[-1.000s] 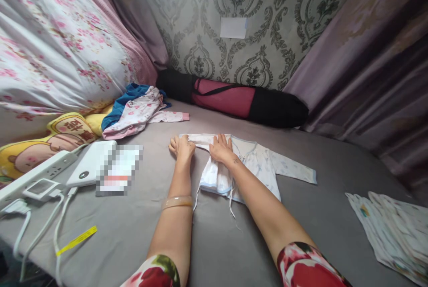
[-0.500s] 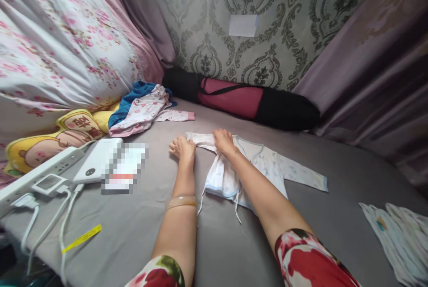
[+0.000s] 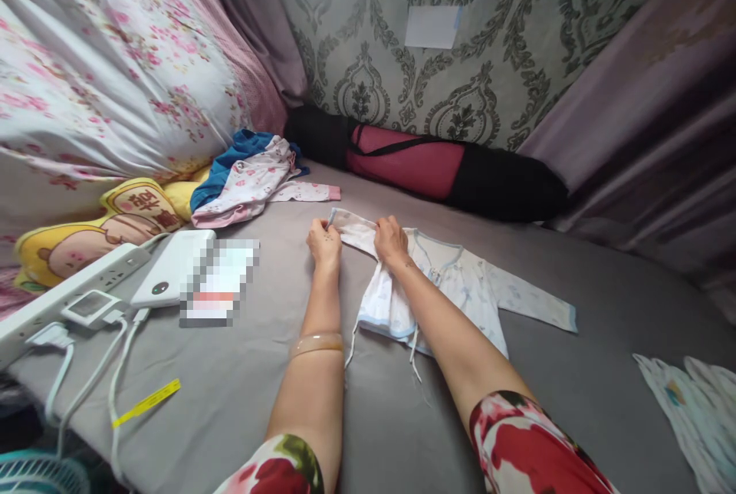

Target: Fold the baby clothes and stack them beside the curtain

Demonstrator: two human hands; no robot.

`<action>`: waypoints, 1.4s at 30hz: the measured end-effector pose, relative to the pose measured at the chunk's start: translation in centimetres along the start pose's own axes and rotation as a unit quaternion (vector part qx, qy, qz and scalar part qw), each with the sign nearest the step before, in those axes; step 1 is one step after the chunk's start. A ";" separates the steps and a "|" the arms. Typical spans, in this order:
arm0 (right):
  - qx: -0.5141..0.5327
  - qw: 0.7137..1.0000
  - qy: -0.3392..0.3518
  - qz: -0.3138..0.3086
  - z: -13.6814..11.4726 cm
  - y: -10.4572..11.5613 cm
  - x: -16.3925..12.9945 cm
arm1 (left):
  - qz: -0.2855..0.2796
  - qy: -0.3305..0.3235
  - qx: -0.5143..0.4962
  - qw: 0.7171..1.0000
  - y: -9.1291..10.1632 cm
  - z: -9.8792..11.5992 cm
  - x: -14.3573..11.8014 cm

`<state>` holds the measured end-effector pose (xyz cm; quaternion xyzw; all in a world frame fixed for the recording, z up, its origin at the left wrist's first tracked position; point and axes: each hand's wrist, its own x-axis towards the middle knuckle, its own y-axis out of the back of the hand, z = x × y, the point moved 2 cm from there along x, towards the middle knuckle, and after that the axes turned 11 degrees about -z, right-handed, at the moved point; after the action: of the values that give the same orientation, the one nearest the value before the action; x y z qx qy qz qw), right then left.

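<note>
A small white baby shirt (image 3: 480,291) with pale blue edging and tie strings lies spread on the grey bed sheet (image 3: 396,433). My left hand (image 3: 324,242) is closed on the cuff end of its left-hand sleeve. Farther up that same sleeve, near the shoulder, my right hand (image 3: 392,241) pinches the cloth. Between the two hands the sleeve is stretched out and slightly raised at the cuff. The other sleeve reaches out flat to the right. My right forearm covers part of the shirt's front.
A black and pink long bag (image 3: 425,164) lies along the wall. Crumpled clothes (image 3: 247,179) and a yellow cushion (image 3: 109,229) sit at left, near a power strip (image 3: 74,298), a white power bank (image 3: 172,268) and cables. More white cloth (image 3: 690,410) lies at right.
My left hand has turned and closed on the sleeve cuff, which now sits higher and straighter. My right hand keeps its hold near the shoulder. The view has shifted slightly.
</note>
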<state>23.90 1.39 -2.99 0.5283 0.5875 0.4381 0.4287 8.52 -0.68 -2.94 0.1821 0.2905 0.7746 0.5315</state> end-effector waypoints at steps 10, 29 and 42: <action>-0.023 0.997 0.076 -0.023 -1.1 -0.5 -2.6 | 0.060 0.030 -0.040 0.997 0.2 0.8 -1.1; 0.249 0.968 0.018 -0.008 7.3 5.5 -8.6 | -0.021 -0.087 0.013 0.996 2.0 5.6 -3.3; 0.114 0.966 -0.084 -0.215 7.3 5.8 -18.5 | -0.440 -0.305 0.170 0.828 -1.9 10.7 -11.9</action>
<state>33.70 -16.25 1.53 0.4699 0.6951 0.2198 0.4977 20.61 -8.51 4.38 0.3492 0.2898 0.3027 0.8381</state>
